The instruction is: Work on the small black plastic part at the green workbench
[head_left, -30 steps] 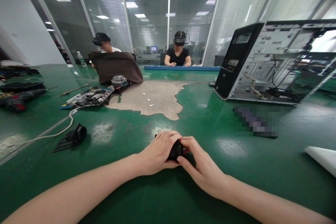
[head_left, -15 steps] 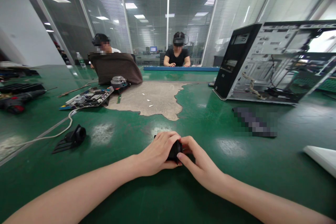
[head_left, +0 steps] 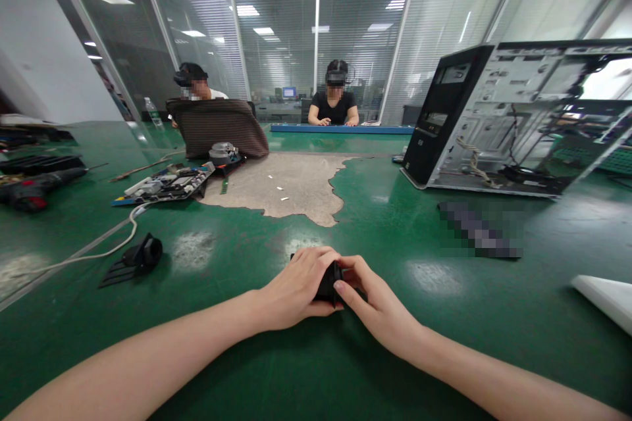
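Glass partitions (head_left: 276,59) rise at twelve o'clock beyond our green table (head_left: 390,230), where an open computer case (head_left: 494,118) stands at one o'clock. Close by at twelve, our left hand (head_left: 299,286) wraps around a small black part (head_left: 326,289); our right hand (head_left: 382,312) pinches its three-o'clock edge. We seem mid-adjustment; the next move calls for steady left support and light right pressure.

Got an open-sided PC case (head_left: 488,99) toward the right edge of the tabletop (head_left: 385,227), plus a blue bar (head_left: 375,129) along the far edge. Also seeing a drill (head_left: 42,187) toward the left edge, a circuit board (head_left: 168,184) further in, and a clear bottle (head_left: 153,112) way back.
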### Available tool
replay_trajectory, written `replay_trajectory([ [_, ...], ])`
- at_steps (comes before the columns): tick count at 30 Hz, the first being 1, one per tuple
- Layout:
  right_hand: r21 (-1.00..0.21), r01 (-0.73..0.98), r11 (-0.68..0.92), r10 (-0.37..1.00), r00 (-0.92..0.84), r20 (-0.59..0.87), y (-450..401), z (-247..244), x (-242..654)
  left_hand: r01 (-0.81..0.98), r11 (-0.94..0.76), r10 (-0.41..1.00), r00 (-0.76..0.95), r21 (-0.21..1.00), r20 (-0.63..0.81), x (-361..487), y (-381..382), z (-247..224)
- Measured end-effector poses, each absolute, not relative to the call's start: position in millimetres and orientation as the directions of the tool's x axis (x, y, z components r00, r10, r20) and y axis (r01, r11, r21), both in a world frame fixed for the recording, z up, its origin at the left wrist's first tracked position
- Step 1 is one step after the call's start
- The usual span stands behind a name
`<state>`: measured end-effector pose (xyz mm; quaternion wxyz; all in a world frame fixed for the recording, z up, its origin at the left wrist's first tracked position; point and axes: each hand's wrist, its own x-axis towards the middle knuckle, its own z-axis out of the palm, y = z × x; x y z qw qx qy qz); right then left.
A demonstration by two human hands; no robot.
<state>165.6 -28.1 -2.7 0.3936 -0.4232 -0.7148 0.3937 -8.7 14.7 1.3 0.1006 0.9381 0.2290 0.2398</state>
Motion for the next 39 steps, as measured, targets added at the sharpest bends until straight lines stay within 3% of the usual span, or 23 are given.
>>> replay_trajectory([
  [7, -0.794, 0.372, 0.481, 0.863, -0.361, 0.353, -34.8, -1.4, 169.6, 0.373, -0.881, 0.466, 0.788, 0.290, 0.402, -9.0, 16.4, 2.0],
  [13, -0.918, 0.229, 0.324, 0.923, -0.292, 0.253, -27.4, -1.6, 164.5, 0.378, -0.877, 0.474, 0.780, 0.297, 0.408, -8.4, 16.5, -0.2],
  [17, -0.929, 0.247, 0.274, 0.929, -0.317, 0.190, -26.8, -0.7, 165.4, 0.379, -0.876, 0.475, 0.782, 0.298, 0.403, -8.5, 15.8, 0.4],
  [23, -0.788, 0.385, 0.479, 0.864, -0.364, 0.348, -35.4, -0.9, 169.7, 0.371, -0.881, 0.466, 0.792, 0.294, 0.396, -9.8, 14.8, 1.9],
  [26, -0.776, 0.368, 0.513, 0.850, -0.345, 0.398, -35.2, -1.9, 169.3, 0.371, -0.881, 0.466, 0.787, 0.293, 0.403, -9.8, 14.4, 2.1],
  [34, -0.928, 0.224, 0.298, 0.928, -0.294, 0.227, -28.0, -1.2, 165.6, 0.378, -0.876, 0.476, 0.778, 0.299, 0.411, -8.2, 14.9, 1.2],
  [39, -0.855, 0.337, 0.396, 0.894, -0.352, 0.275, -32.7, -0.3, 168.2, 0.383, -0.877, 0.475, 0.787, 0.291, 0.395, -8.4, 15.0, 2.4],
])
